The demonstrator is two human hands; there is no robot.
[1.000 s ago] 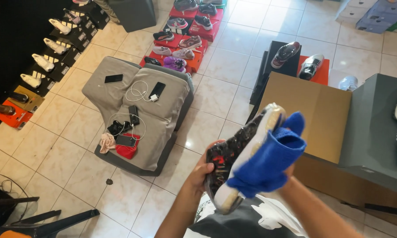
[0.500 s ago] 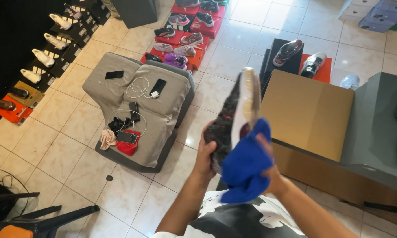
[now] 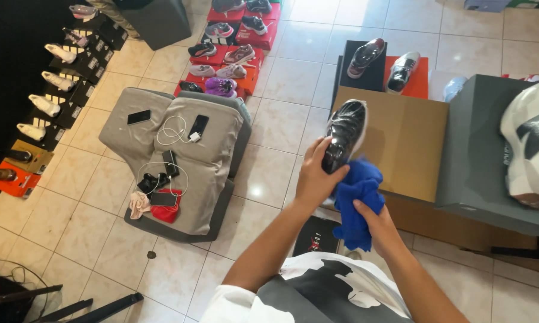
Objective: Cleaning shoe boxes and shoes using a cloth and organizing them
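Far L of my L hand: shoes on boxes lined along a dark wall, one pair per box, prob. so each shows.
L of L hand: grey floor cushion w/ phones, white cable, small red pouch lying on top, kept off the tiles.
Up-left of L hand: more sneakers on red boxes, set out in rows.
L hand: fingers curled round the heel end of the black glossy sneaker, thumb underneath; shoe sticks up and away from the palm, toe pointing away from me. Held upright so the side faces the cloth, I judge.
R hand: closed in a pinch on the blue cloth, bunched; cloth sits just above the R hand and touches the shoe's lower end, just R of my L fingers.
Behind shoe: brown cardboard box, close.
Up-right of hands: two shoes on black and orange boxes.
Far R of R hand: grey box w/ a white-black shoe resting on it.
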